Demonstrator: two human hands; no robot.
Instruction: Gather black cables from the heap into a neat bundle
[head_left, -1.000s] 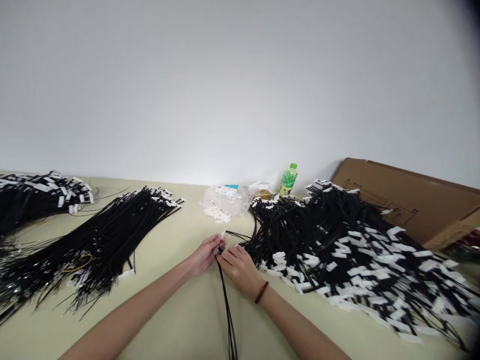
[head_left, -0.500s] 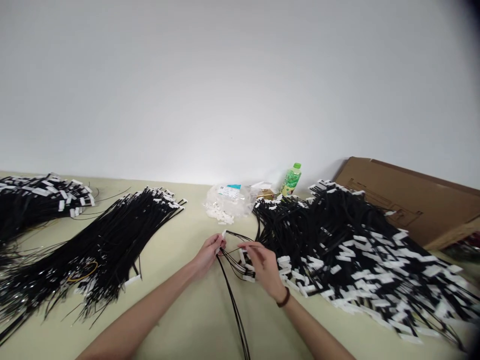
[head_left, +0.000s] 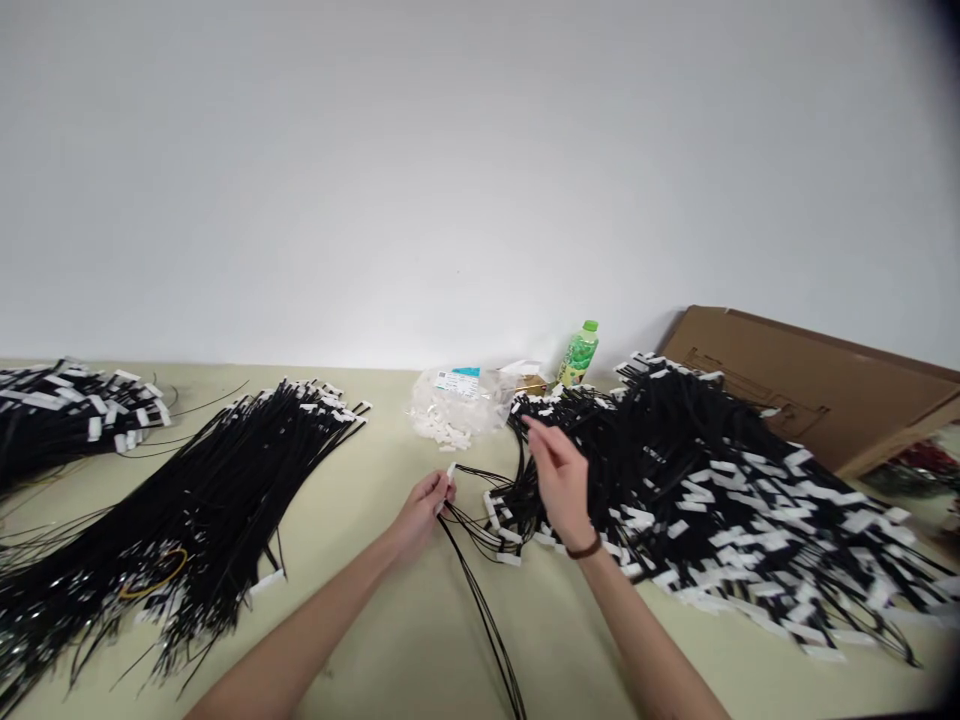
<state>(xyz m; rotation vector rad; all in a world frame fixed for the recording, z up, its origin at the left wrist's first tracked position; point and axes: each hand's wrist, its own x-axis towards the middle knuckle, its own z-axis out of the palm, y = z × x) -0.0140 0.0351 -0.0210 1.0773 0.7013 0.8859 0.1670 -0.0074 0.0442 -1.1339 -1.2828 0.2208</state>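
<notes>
My left hand (head_left: 431,502) is closed on a white connector (head_left: 451,470), from which thin black wires (head_left: 480,610) run down toward the near edge and to the right. Further right, my right hand (head_left: 556,470) is raised over the left edge of a big pile of black cables (head_left: 645,440) with white ends. Its thumb and index finger are close together, and whether something thin is between them is too small to tell. Several white connector ends (head_left: 508,558) lie on the table between my hands.
Behind my hands lie a clear plastic bag (head_left: 480,405) and loose white connectors (head_left: 442,432). A green-capped bottle (head_left: 578,354) stands by the wall. At the right leans a cardboard box (head_left: 810,385). Bundles of black cables (head_left: 247,460) cover the left side of the table.
My right hand has moved up and to the right, away from the wires near my left hand. My left hand stays on the connector. The view has shifted slightly.
</notes>
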